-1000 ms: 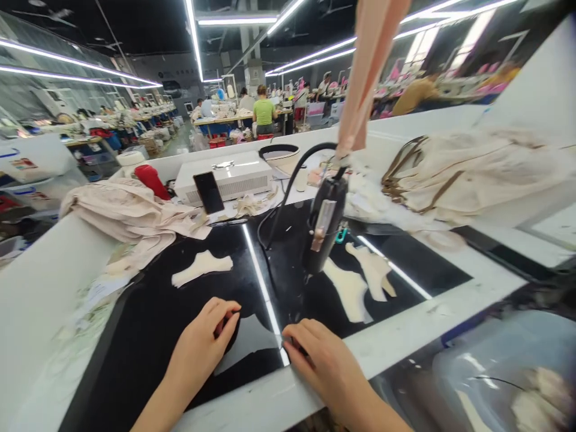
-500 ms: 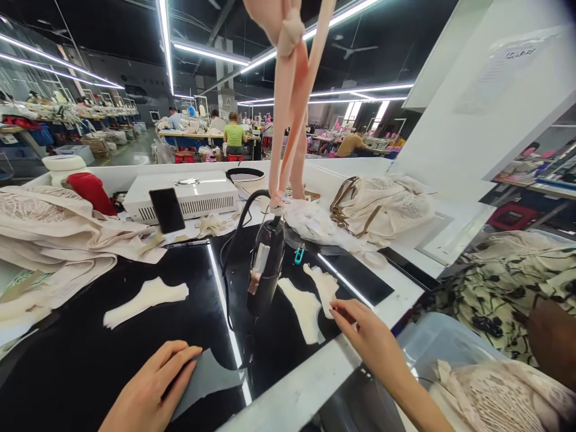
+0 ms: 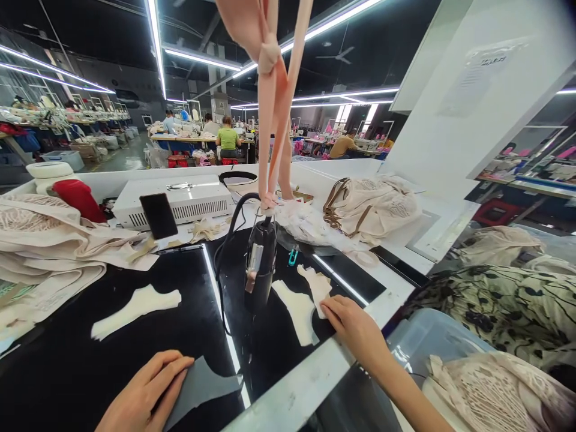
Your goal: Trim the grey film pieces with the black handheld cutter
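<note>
My left hand [image 3: 148, 390] rests on the left end of a grey template piece [image 3: 202, 384], its thumb and fingers closed at the edge. At the lower end of a small cream fabric piece [image 3: 315, 283], my right hand [image 3: 348, 321] has its fingertips pinched on the fabric. Just left of that lies a larger cream piece [image 3: 296, 312], flat on the black surface [image 3: 148, 336]. Another cream piece [image 3: 137, 307] is farther left. A black handheld tool [image 3: 261, 264] hangs from knotted pink straps [image 3: 279, 108] between my hands.
Behind stand a white box [image 3: 180, 201], a phone [image 3: 158, 214] and small teal snips [image 3: 293, 257]. Fabric piles [image 3: 58, 231] lie left and at the back right [image 3: 378, 204]. A clear bin [image 3: 436, 336] and patterned cloth [image 3: 508, 312] are at right. People sit far behind.
The view has shifted slightly right. My right fingers have closed more tightly over the lower end of the small cream piece. My left hand stays on the grey piece.
</note>
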The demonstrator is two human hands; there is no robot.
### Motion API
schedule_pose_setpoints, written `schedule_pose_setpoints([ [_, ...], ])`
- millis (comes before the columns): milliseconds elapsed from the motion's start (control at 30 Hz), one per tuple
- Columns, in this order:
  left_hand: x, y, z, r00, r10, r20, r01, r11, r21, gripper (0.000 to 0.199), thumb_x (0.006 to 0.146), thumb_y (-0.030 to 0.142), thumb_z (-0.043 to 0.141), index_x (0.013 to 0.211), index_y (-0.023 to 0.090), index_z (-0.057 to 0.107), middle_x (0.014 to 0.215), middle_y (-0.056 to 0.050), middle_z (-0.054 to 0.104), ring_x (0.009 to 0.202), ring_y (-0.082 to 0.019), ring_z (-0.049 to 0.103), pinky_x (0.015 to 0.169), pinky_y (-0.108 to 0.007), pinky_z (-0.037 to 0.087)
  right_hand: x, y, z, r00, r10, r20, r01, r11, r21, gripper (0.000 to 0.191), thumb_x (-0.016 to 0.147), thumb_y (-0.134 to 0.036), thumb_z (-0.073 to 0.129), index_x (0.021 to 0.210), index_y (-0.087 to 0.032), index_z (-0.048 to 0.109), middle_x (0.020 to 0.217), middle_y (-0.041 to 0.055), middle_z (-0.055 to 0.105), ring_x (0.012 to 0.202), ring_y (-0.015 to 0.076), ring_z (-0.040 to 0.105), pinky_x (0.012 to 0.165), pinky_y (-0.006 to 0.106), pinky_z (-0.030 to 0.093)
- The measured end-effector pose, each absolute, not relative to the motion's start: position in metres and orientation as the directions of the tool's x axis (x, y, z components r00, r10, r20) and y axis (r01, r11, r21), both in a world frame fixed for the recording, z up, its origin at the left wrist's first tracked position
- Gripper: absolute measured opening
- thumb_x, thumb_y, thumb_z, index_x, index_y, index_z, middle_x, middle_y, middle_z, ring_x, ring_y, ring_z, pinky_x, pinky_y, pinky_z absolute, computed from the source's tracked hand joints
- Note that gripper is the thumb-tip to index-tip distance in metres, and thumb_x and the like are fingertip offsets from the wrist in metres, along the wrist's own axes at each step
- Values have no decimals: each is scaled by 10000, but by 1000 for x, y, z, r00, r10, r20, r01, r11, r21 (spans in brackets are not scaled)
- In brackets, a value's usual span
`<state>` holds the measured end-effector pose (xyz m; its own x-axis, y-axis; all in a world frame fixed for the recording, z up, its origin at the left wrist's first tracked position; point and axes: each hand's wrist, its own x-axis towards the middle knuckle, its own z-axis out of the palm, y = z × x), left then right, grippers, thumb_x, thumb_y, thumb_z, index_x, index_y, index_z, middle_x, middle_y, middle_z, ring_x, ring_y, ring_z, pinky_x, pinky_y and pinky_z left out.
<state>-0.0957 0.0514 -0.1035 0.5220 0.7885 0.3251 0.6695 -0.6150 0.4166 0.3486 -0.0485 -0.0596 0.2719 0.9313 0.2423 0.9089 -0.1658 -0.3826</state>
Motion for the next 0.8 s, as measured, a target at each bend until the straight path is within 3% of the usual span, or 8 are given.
schedule_pose_setpoints([
  [133,-91,50,-97,513,774,370,662,-632,403,345,1020,529,497,1224,394,740,1216,27,728,1051,-179,772,948,-256,613,348,-48,-54,292,933,212,878,-174,-446,352,1037,-358,423,928,-221,728,950,92,731,916,266,698,830,392,531],
  [367,-94,50,-95,550,747,373,639,-664,389,334,1037,465,476,1249,401,726,1234,36,736,1089,-194,764,968,-294,618,349,-46,-41,331,929,166,786,-174,-593,358,980,-392,449,935,-213,756,931,80,766,882,264,720,830,399,531],
  [600,-95,50,-95,550,763,339,650,-646,399,327,1030,406,491,1260,419,724,1262,49,732,1096,-194,763,957,-286,621,357,-45,-31,468,862,195,648,-185,-739,340,913,-495,543,831,-226,734,802,42,752,717,224,661,660,320,496],
  [800,-91,50,-90,517,763,388,637,-646,421,309,1024,416,498,1208,396,746,1211,45,749,1034,-184,783,922,-255,628,376,-38,-24,646,727,232,508,-183,-841,498,884,-668,545,925,-201,714,688,16,643,534,164,537,533,298,442],
])
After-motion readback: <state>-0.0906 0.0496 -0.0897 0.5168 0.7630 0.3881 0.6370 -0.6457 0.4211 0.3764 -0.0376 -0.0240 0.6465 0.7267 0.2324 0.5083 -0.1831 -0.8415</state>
